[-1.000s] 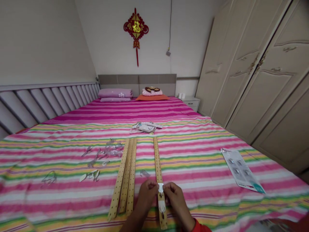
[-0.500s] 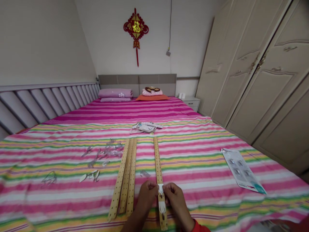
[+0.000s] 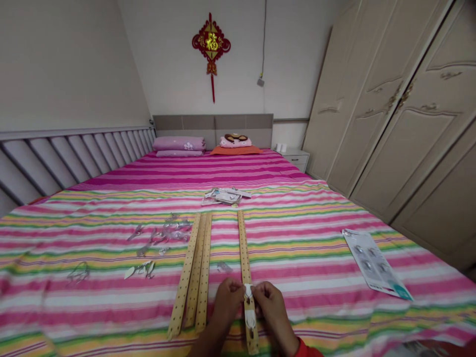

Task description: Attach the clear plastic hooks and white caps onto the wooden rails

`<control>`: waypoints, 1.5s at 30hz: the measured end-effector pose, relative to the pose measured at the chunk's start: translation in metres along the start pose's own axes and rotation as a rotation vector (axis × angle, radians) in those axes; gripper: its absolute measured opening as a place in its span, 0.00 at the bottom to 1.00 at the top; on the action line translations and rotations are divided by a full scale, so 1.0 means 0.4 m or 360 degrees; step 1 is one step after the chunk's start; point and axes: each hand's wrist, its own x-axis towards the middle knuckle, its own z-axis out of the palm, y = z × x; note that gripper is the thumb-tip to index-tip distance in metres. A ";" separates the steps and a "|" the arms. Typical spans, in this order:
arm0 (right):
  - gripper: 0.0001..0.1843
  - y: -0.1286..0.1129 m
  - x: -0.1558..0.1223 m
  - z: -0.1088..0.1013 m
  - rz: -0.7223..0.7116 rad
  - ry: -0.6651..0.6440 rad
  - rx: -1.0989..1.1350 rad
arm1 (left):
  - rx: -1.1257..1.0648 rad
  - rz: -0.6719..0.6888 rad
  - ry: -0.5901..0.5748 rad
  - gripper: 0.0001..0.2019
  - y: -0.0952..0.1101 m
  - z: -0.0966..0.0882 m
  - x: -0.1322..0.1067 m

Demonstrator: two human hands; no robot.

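Observation:
A long wooden strip with holes [image 3: 243,243] lies on the striped bedspread [image 3: 305,238], running away from me. A small white hook piece [image 3: 248,291] sits on its near part, with another white piece [image 3: 251,319] just below it. My left hand [image 3: 227,300] and my right hand [image 3: 270,306] pinch the upper white piece from either side, fingers closed. Three more wooden strips [image 3: 195,272] lie side by side to the left.
Clear plastic hooks [image 3: 163,233] and metal bits [image 3: 139,270] lie scattered at left. A printed packet [image 3: 375,265] rests at right, more packets [image 3: 223,196] further up the bed. Pillows [image 3: 178,145] at the headboard, a wardrobe [image 3: 401,114] along the right.
Both hands stay pinched on the white piece on the strip; they have slid slightly towards me. The view has shifted a little.

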 end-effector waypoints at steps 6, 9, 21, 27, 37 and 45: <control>0.21 0.004 -0.002 0.002 -0.0015 0.0002 0.0017 | -0.0124 -0.0037 -0.0005 0.11 -0.001 0.004 -0.006; 0.21 0.012 -0.005 0.001 -0.0038 0.0038 0.0047 | -0.0181 -0.0065 0.0005 0.12 0.003 0.003 -0.012; 0.21 0.010 -0.023 -0.008 -0.0016 0.0022 0.0132 | -0.0167 0.0072 -0.0072 0.13 -0.021 -0.005 -0.033; 0.18 0.007 -0.024 -0.005 -0.0013 0.0010 0.0140 | -0.0114 0.0056 -0.0104 0.14 -0.012 -0.005 -0.034; 0.18 0.016 -0.024 -0.005 -0.0005 0.0003 0.0153 | 0.0266 0.0193 0.0196 0.07 0.003 0.012 -0.020; 0.19 0.020 -0.011 -0.003 0.0010 0.0038 0.0080 | 0.0212 0.0186 0.0216 0.07 -0.014 0.017 -0.009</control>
